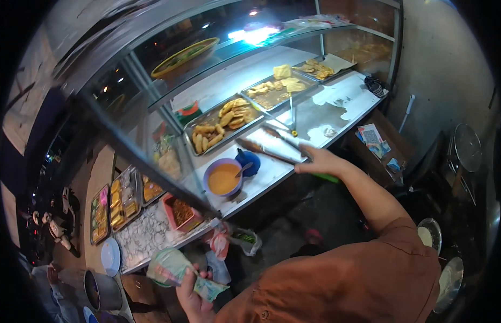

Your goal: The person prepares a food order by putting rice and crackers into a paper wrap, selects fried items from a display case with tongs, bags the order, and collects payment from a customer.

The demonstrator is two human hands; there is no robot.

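Note:
My left hand (194, 286), low in the view, is closed around several banknotes (174, 268). My right hand (319, 161) grips the handle end of metal tongs (270, 151) at the counter's front edge; the tongs' arms are spread and point left. Beyond them lies a metal tray of fried snacks (230, 121). A purple bowl of orange sauce (223, 177) with a spoon (245, 168) stands left of the tongs, beside a blue container (248, 162). A second pair of tongs (291, 117) lies near the middle tray (276, 97).
The glass display case (161, 97) has a slanting frame post at left. Below the counter hang plastic bags (220, 240). A pink tub (182, 212), packed trays (123, 198) and a large pot (102, 288) stand left. A wooden drawer (379, 149) with papers is at right.

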